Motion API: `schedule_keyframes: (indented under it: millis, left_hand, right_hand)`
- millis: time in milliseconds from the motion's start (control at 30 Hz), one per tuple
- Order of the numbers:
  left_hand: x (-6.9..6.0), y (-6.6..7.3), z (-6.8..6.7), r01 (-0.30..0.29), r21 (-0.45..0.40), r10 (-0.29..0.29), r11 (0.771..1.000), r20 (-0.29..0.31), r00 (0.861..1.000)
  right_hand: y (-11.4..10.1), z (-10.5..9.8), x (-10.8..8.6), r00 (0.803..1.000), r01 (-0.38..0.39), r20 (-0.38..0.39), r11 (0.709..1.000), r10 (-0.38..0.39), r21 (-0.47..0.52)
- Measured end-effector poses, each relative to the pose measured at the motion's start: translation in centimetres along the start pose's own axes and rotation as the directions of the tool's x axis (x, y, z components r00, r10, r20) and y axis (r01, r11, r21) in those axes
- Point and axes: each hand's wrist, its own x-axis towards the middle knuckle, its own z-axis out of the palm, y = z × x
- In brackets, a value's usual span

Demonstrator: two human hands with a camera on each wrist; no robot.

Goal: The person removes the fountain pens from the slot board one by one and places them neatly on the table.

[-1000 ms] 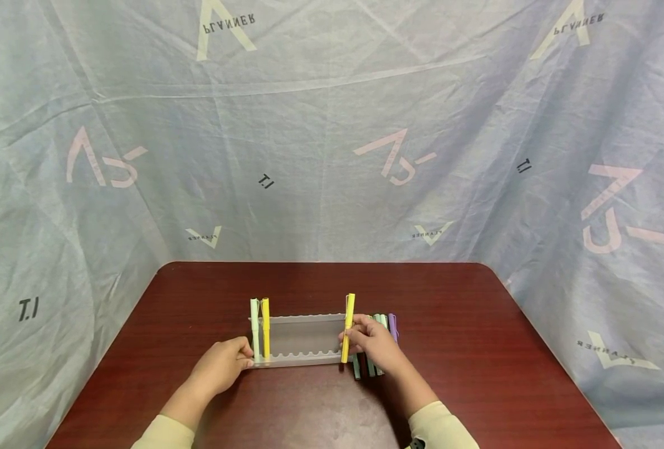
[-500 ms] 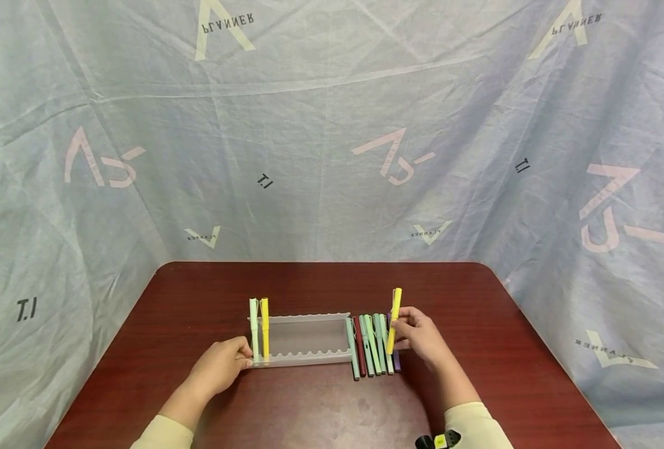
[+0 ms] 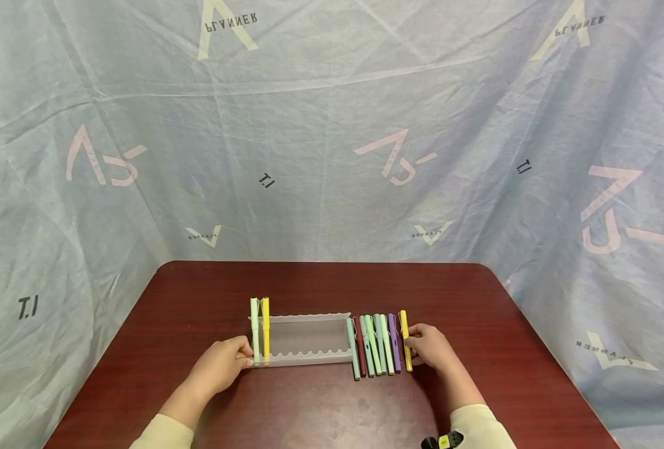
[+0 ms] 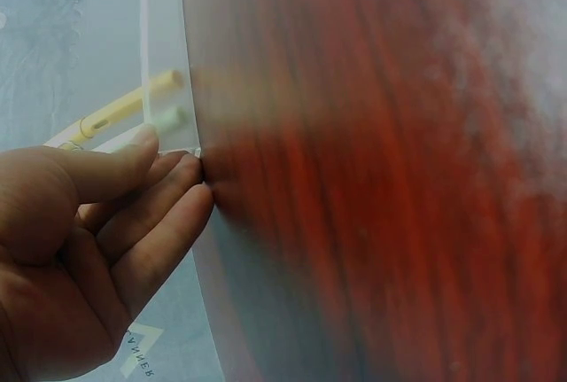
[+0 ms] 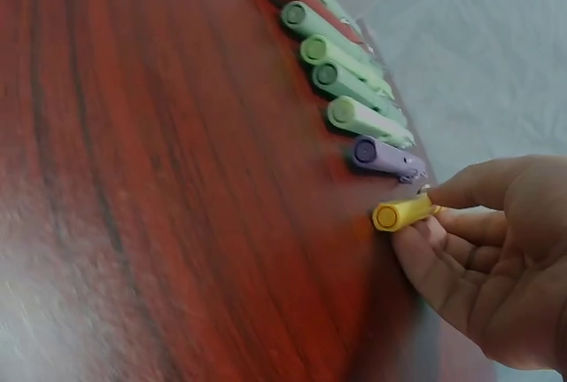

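My left hand (image 3: 225, 362) pinches the left front corner of a clear pen tray (image 3: 321, 358) with scalloped edges. In that tray's left end lie a pale green pen (image 3: 255, 330) and a yellow pen (image 3: 266, 330), side by side. The left wrist view shows thumb and fingers (image 4: 164, 240) at the tray's corner. Over on the right, my right hand (image 3: 430, 346) pinches another yellow pen (image 3: 405, 343) beside the end of a row of pens. That pen's round end (image 5: 387, 216) faces the right wrist camera, with the purple pen (image 5: 381, 155) its nearest neighbour.
Between the tray and the right hand lies a row of capped pens: a dark red pen (image 3: 360, 349), several green ones and the purple one. The brown table (image 3: 309, 405) has hanging grey cloth (image 3: 321, 156) behind it and at both sides.
My right hand has carried the yellow pen from the tray's right end rightward over the row, then down beside the purple pen. The left hand and tray have stayed put.
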Motion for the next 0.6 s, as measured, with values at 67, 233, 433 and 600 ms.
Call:
schedule_keyframes:
  millis: [67, 233, 433, 600]
  left_hand:
    - [0.02, 0.04, -0.02, -0.005, 0.003, 0.005, 1.000, -0.002, 1.000]
    - [-0.09, 0.19, -0.10, -0.005, 0.010, 0.005, 1.000, -0.008, 1.000]
    - [-0.21, 0.34, -0.24, -0.011, 0.011, 0.011, 1.000, -0.018, 1.000]
    - [-0.15, 0.34, -0.20, -0.008, 0.005, 0.008, 1.000, -0.018, 1.000]
  right_hand:
    - [-0.08, 0.18, 0.06, 1.000, 0.001, -0.012, 0.999, -0.002, -0.054]
    - [-0.14, 0.37, 0.07, 1.000, 0.022, -0.014, 0.991, -0.024, -0.135]
    - [0.40, 0.57, -0.32, 0.998, 0.048, -0.019, 0.983, -0.052, -0.178]
    - [0.59, 0.54, -0.52, 0.998, 0.052, -0.026, 0.984, -0.057, -0.169]
